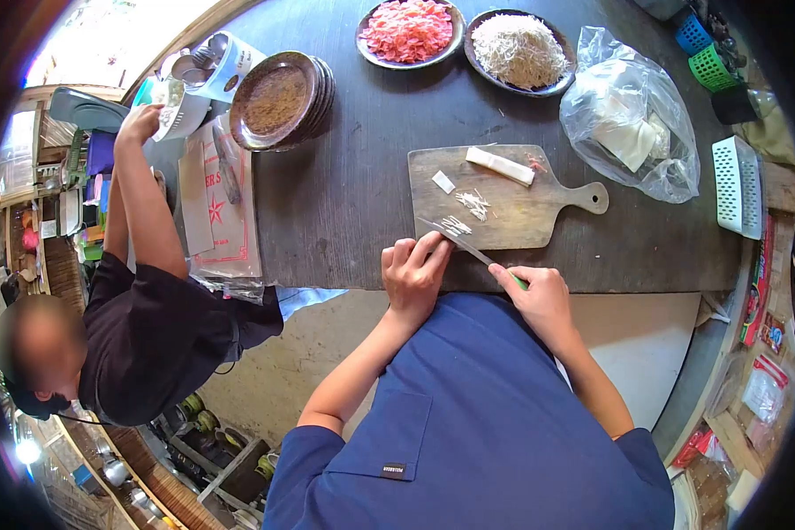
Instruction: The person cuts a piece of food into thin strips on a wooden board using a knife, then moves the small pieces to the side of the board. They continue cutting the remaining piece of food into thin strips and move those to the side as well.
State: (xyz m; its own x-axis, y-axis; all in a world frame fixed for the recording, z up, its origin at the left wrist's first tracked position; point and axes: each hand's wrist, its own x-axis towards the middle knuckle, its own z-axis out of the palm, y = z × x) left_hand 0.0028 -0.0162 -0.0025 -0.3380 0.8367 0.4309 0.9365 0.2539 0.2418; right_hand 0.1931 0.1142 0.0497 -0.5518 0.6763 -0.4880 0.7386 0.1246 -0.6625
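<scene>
A wooden cutting board point(503, 216) with a round-holed handle lies on the dark table. On it are a pale block point(500, 165), a small flat white piece point(443, 182) and thin white strips point(473, 205). My right hand point(541, 299) is closed round the green handle of a knife point(468, 247), whose blade points up and left across the board's lower edge. Beside the blade tip, my left hand point(415, 274) has its fingers bent and close together at the board's lower left edge; what they hold, if anything, is hidden.
Plates of pink shreds point(407, 31) and pale shreds point(518, 51) stand at the back. A plastic bag point(632, 115) and white basket point(738, 187) are right. Stacked brown plates point(278, 99) and cardboard point(230, 203) are left, where another person point(159, 327) reaches into a bowl.
</scene>
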